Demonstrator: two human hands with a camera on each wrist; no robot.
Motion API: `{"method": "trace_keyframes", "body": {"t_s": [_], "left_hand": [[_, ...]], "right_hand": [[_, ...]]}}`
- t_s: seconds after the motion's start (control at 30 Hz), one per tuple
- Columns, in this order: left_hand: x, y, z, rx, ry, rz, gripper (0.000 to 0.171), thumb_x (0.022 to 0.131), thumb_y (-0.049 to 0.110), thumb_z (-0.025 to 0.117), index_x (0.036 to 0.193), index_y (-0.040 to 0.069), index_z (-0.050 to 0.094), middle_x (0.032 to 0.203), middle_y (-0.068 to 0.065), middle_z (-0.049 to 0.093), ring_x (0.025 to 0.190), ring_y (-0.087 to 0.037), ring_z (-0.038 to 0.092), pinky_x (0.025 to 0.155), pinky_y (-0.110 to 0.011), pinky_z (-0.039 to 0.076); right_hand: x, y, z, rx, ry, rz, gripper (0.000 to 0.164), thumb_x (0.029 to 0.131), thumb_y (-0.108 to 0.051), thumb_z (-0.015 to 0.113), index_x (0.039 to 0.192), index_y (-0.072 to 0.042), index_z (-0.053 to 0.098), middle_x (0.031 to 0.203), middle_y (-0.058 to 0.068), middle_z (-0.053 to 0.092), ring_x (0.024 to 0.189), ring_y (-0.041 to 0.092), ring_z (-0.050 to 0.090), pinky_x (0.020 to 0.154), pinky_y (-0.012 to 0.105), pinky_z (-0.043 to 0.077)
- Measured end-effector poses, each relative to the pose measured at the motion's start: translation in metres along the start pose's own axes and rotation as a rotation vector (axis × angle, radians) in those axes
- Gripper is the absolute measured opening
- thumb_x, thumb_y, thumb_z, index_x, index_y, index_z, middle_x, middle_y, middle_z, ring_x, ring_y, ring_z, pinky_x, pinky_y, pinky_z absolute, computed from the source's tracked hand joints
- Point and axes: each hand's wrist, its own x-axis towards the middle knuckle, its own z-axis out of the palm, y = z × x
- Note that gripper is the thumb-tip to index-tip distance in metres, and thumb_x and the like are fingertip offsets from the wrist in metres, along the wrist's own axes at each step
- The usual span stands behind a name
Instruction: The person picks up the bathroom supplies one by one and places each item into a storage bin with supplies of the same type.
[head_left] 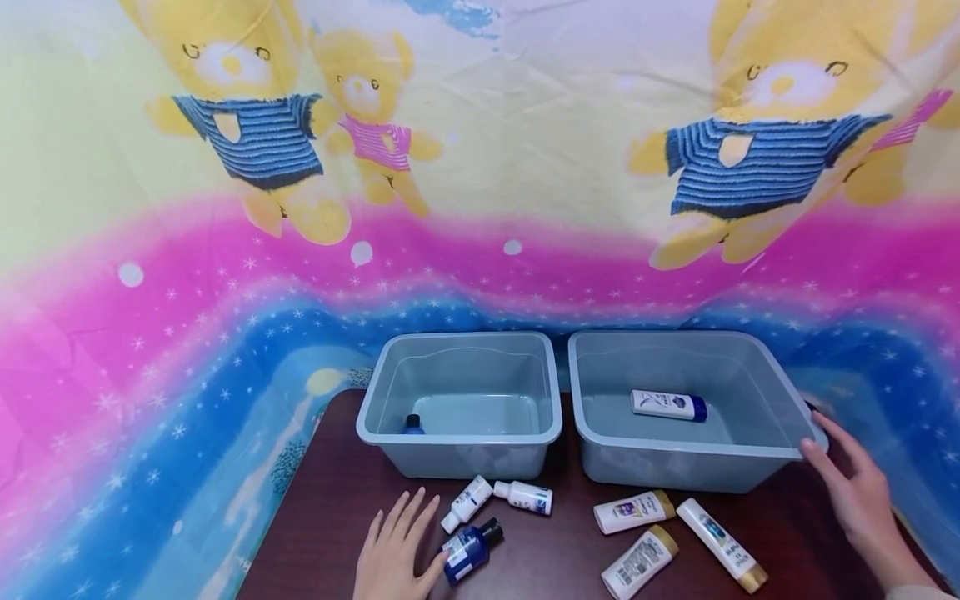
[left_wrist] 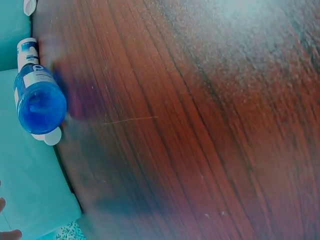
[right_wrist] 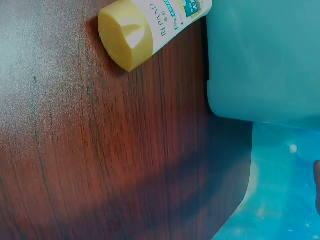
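My left hand (head_left: 396, 546) is over the table's front left, fingers straight and spread, its thumb right at a blue bottle (head_left: 467, 553) with a black cap. That bottle (left_wrist: 40, 102) also shows in the left wrist view. Two small white bottles (head_left: 467, 505) lie just behind it. At the front right corner of the right grey bin (head_left: 675, 457) is my right hand (head_left: 855, 483), its thumb and fingers extended around the rim. Inside that bin lies a white bottle (head_left: 663, 405) with a dark blue cap.
The left grey bin (head_left: 461, 458) holds a dark-capped blue bottle (head_left: 413, 425), partly hidden by the front wall. Before the right bin lie a white tube (head_left: 720, 542) and two white bottles (head_left: 637, 562), all gold-capped. A bear-print cloth (head_left: 480, 275) hangs behind the dark wooden table (head_left: 315, 508).
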Motion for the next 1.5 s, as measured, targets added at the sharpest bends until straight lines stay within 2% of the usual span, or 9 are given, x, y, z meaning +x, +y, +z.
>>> {"method": "trace_keyframes", "body": {"t_s": [0.07, 0.17, 0.23, 0.57, 0.73, 0.97, 1.17, 1.33, 1.5], "left_hand": [[0.000, 0.000, 0.002, 0.007, 0.003, 0.016, 0.069, 0.085, 0.061, 0.064, 0.144, 0.028, 0.052, 0.149, 0.003, 0.047, 0.137, -0.022, 0.042, 0.102, -0.057, 0.039], [0.000, 0.000, 0.005, 0.001, 0.024, 0.044, 0.069, 0.084, 0.060, 0.066, 0.144, 0.028, 0.053, 0.148, 0.004, 0.048, 0.136, -0.022, 0.042, 0.101, -0.056, 0.040], [0.000, 0.000, 0.007, 0.001, 0.046, 0.077, 0.068, 0.084, 0.058, 0.068, 0.143, 0.028, 0.054, 0.148, 0.004, 0.048, 0.135, -0.021, 0.043, 0.099, -0.055, 0.041], [0.002, 0.010, 0.012, 0.068, 0.093, 0.324, 0.063, 0.084, 0.060, 0.068, 0.137, 0.028, 0.058, 0.139, 0.005, 0.056, 0.128, -0.018, 0.050, 0.094, -0.048, 0.047], [0.003, 0.018, 0.014, 0.062, 0.139, 0.410, 0.064, 0.080, 0.056, 0.073, 0.136, 0.027, 0.059, 0.135, 0.006, 0.058, 0.126, -0.017, 0.052, 0.093, -0.046, 0.047], [0.005, 0.035, 0.017, 0.044, 0.165, 0.470, 0.063, 0.080, 0.054, 0.073, 0.135, 0.027, 0.060, 0.137, 0.007, 0.058, 0.126, -0.016, 0.052, 0.093, -0.043, 0.046], [0.012, 0.054, 0.023, 0.007, 0.209, 0.502, 0.061, 0.079, 0.054, 0.072, 0.133, 0.027, 0.062, 0.136, 0.009, 0.058, 0.128, -0.014, 0.051, 0.095, -0.042, 0.046], [0.019, 0.070, 0.027, -0.025, 0.210, 0.563, 0.062, 0.082, 0.055, 0.070, 0.136, 0.027, 0.059, 0.138, 0.007, 0.057, 0.127, -0.014, 0.051, 0.096, -0.038, 0.045], [0.023, 0.082, 0.027, -0.081, 0.157, 0.587, 0.061, 0.084, 0.053, 0.070, 0.137, 0.025, 0.058, 0.138, 0.005, 0.057, 0.125, -0.014, 0.052, 0.096, -0.036, 0.045]], "right_hand": [[0.000, 0.000, 0.002, 0.017, 0.008, -0.003, 0.058, 0.101, -0.035, 0.058, 0.153, -0.039, 0.033, 0.151, -0.022, 0.031, 0.117, -0.017, 0.033, 0.086, 0.002, 0.026], [0.000, 0.000, 0.003, 0.027, 0.006, 0.000, 0.059, 0.100, -0.034, 0.059, 0.153, -0.038, 0.034, 0.147, -0.021, 0.034, 0.109, -0.019, 0.036, 0.073, 0.001, 0.030], [-0.001, 0.001, 0.004, 0.027, 0.009, 0.004, 0.059, 0.100, -0.034, 0.060, 0.154, -0.037, 0.035, 0.147, -0.019, 0.035, 0.108, -0.020, 0.036, 0.072, 0.001, 0.031], [-0.001, 0.001, 0.009, 0.080, 0.055, 0.015, 0.056, 0.099, -0.029, 0.061, 0.152, -0.031, 0.041, 0.138, -0.022, 0.041, 0.108, -0.017, 0.039, 0.072, 0.001, 0.035], [-0.001, 0.000, 0.012, 0.137, 0.084, 0.005, 0.053, 0.099, -0.024, 0.062, 0.150, -0.026, 0.045, 0.131, -0.024, 0.045, 0.110, -0.015, 0.042, 0.074, 0.000, 0.037], [0.001, 0.000, 0.019, 0.178, 0.147, 0.016, 0.051, 0.099, -0.017, 0.061, 0.148, -0.020, 0.048, 0.133, -0.020, 0.046, 0.121, -0.009, 0.042, 0.081, 0.001, 0.037], [0.004, -0.004, 0.025, 0.234, 0.226, 0.047, 0.047, 0.099, -0.012, 0.061, 0.145, -0.018, 0.052, 0.129, -0.022, 0.049, 0.124, -0.005, 0.042, 0.096, 0.004, 0.031], [0.005, -0.004, 0.029, 0.263, 0.274, 0.068, 0.045, 0.098, -0.008, 0.061, 0.142, -0.014, 0.055, 0.124, -0.022, 0.052, 0.116, -0.003, 0.048, 0.086, 0.004, 0.038], [0.004, -0.002, 0.031, 0.263, 0.291, 0.014, 0.043, 0.098, -0.006, 0.061, 0.140, -0.011, 0.056, 0.124, -0.020, 0.053, 0.111, -0.004, 0.050, 0.081, 0.004, 0.039]]}}
